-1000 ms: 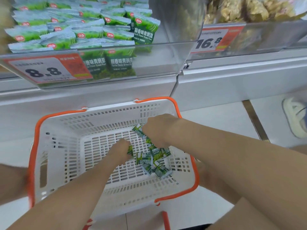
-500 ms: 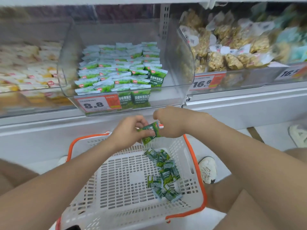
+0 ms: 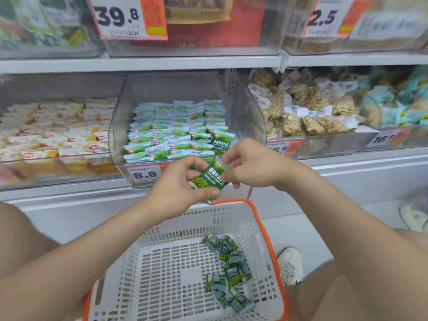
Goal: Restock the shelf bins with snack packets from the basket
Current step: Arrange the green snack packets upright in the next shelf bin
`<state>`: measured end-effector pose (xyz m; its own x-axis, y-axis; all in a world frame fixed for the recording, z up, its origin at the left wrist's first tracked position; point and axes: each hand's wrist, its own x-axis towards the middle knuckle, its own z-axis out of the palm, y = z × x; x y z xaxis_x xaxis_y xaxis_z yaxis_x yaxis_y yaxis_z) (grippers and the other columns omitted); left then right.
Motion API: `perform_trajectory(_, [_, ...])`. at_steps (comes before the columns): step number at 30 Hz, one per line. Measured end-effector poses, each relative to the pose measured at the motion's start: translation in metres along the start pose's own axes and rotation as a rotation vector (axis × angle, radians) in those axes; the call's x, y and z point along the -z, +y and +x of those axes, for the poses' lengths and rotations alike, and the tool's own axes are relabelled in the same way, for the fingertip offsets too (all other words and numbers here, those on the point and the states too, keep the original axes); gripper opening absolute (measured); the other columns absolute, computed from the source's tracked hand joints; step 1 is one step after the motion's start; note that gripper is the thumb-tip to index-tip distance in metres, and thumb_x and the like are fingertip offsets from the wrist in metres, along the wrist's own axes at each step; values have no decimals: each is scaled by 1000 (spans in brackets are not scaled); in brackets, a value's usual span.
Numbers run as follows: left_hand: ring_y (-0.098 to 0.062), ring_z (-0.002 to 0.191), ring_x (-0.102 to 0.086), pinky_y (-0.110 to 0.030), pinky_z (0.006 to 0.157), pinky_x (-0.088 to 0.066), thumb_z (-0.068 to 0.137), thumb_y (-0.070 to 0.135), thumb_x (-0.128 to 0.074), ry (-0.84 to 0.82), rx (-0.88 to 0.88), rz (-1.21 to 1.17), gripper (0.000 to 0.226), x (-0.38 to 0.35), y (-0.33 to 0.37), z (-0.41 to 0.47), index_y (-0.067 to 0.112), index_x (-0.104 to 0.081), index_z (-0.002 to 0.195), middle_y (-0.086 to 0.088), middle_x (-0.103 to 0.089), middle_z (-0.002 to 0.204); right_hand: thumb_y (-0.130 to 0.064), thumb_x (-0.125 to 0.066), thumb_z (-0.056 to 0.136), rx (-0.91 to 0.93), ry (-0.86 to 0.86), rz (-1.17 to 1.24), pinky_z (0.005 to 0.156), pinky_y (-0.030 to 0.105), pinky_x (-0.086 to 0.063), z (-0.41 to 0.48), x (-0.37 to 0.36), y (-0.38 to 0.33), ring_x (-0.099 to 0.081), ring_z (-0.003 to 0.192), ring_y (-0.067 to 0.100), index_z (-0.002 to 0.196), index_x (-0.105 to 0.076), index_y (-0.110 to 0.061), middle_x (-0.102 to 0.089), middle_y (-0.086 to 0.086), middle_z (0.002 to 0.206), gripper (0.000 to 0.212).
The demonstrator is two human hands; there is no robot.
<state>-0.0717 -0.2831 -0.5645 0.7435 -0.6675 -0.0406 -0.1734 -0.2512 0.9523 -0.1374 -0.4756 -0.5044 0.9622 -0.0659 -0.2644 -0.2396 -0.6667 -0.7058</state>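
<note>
A green snack packet is held upright between both hands, just in front of the clear shelf bin that holds rows of the same green packets. My left hand grips its lower part, and my right hand pinches its upper right edge. Below them stands the white basket with an orange rim. Several more green packets lie loose in the basket's right half.
The left neighbouring bin holds white and yellow packets; the right one holds bags of pale brown snacks. Price tags read 8.8 and 39.8. A white shoe is beside the basket and another at far right.
Both hands rose out of the basket carrying a green packet up to the front of the bin. The view tilted upward, so the upper shelf came into sight.
</note>
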Motion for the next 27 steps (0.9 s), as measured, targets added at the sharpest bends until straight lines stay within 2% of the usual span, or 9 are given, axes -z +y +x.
perform_trajectory(3, [-25,66,-76,-49,71,-63,72,13,-95,62,-32,51,49,6,6,2,18,-58,104,-1,-80,91,-22,-80,82,70,8,114,67,38,-48,2,2,-1,-60,67,15,96,-78,-10,-72,13,77,19])
perform_trajectory(6, [-16,64,-72,-38,69,-60,72,33,-95,227,-191,233,47,16,12,8,26,-61,104,7,-76,91,-22,-79,89,163,155,179,86,44,-59,12,9,-2,-74,83,21,95,-79,-18,-78,6,88,8])
perform_trajectory(11, [-19,102,-59,-40,84,-48,97,42,-68,336,-497,834,33,41,9,28,22,-58,121,6,-59,115,-23,-58,94,286,661,-357,70,37,-49,38,16,4,-61,77,25,109,-66,-17,-69,6,87,18])
perform_trajectory(15, [-32,137,-46,-50,106,-40,105,59,-34,166,-338,1132,52,53,-4,40,22,-57,133,-6,-43,156,-12,-60,91,107,477,-610,66,46,-55,67,12,12,-61,82,40,100,-63,-2,-64,17,88,14])
perform_trajectory(17, [-32,146,-37,-51,112,-35,103,65,-16,117,-260,1205,66,55,-5,41,23,-52,140,-7,-34,165,-6,-62,87,10,378,-607,54,37,-42,80,11,11,-53,71,38,82,-56,-2,-56,15,76,9])
perform_trajectory(19, [-30,151,-31,-50,117,-30,101,68,-7,89,-208,1224,73,56,-5,41,26,-48,144,-6,-30,167,-1,-60,82,-58,326,-540,51,31,-24,90,12,9,-35,59,27,66,-36,-12,-36,6,64,31])
perform_trajectory(22, [-28,151,-31,-49,119,-29,100,69,-3,63,-188,1233,75,56,-5,42,28,-48,145,-3,-30,167,2,-56,80,-155,296,-459,48,29,-18,101,14,5,-26,58,21,64,-25,-18,-27,2,66,41])
perform_trajectory(25, [-28,148,-36,-49,117,-30,99,70,-3,41,-182,1232,75,57,-6,43,30,-49,144,-3,-33,166,-1,-61,82,-195,289,-421,47,31,-32,112,14,7,-41,65,27,66,-36,-15,-41,6,72,32])
perform_trajectory(27, [-28,145,-39,-48,115,-32,100,70,-3,40,-189,1236,75,57,-7,44,30,-49,143,-2,-36,164,-5,-69,82,-140,309,-412,64,37,-56,117,16,6,-60,86,29,83,-62,-8,-61,9,91,8])
